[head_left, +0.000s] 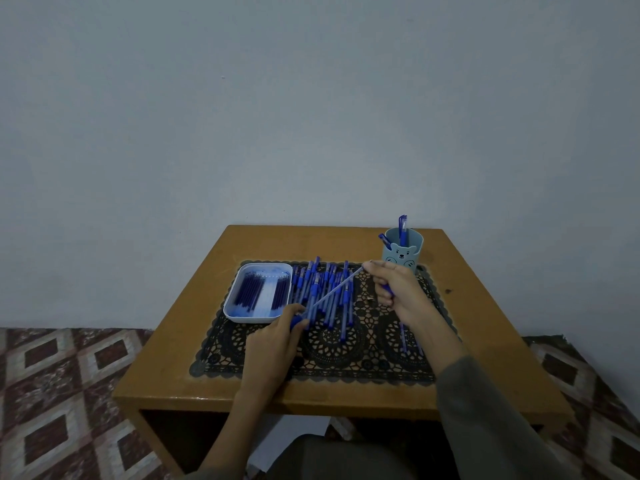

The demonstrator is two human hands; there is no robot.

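Grey sleeve point(491, 420) of the right arm comes nearest, above the wooden table point(207, 375) and its black lace mat point(346, 355). On the mat lie a pile of blue pens point(343, 317) and a white tray point(249, 320) of refills; a bear-faced cup point(401, 254) stands at its far right corner. The left hand point(273, 337) grips the blue end of one pen point(334, 291) raised over the pile. The right hand point(398, 292) pinches its far tip, lower fingers curled round what may be a cap.
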